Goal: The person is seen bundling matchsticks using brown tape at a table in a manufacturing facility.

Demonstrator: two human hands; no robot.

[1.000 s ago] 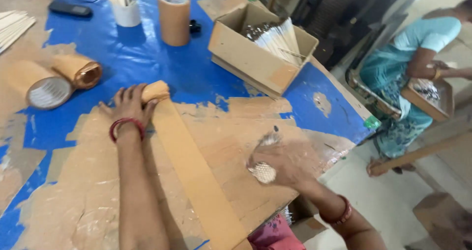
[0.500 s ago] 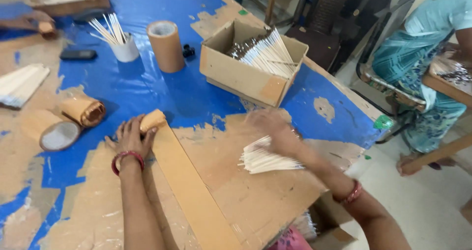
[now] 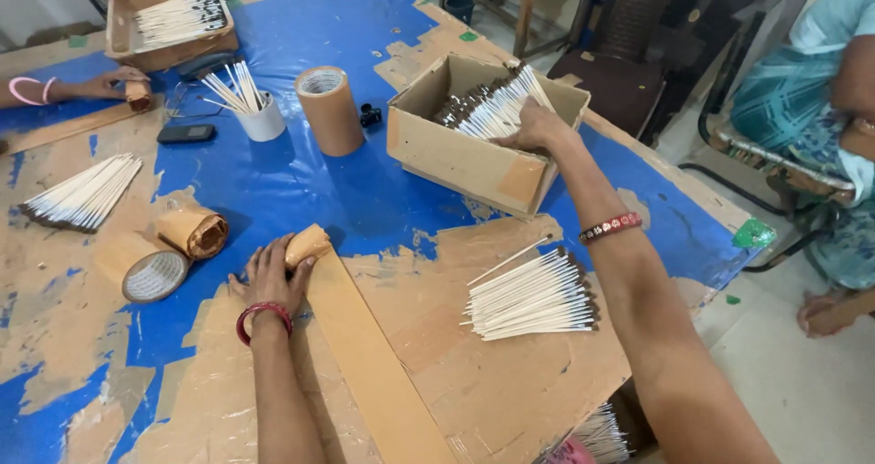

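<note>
From the head view, a long paper strip point(image 3: 369, 355) lies flat on the table point(image 3: 365, 200) with its rolled end point(image 3: 307, 243) at the far tip, and the left hand point(image 3: 271, 280) rests there, fingers spread and pressing, which seems to keep the roll from springing open. The right hand point(image 3: 538, 128) reaches into the box point(image 3: 456, 159), fingers curled on the sticks point(image 3: 492, 108); whether it grips any I cannot tell. A loose pile point(image 3: 533, 295) lies beside the strip, within easy reach.

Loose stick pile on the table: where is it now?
Head view, right of centre: the stick pile lies on the table, below the cardboard box, beside the right forearm.
</note>
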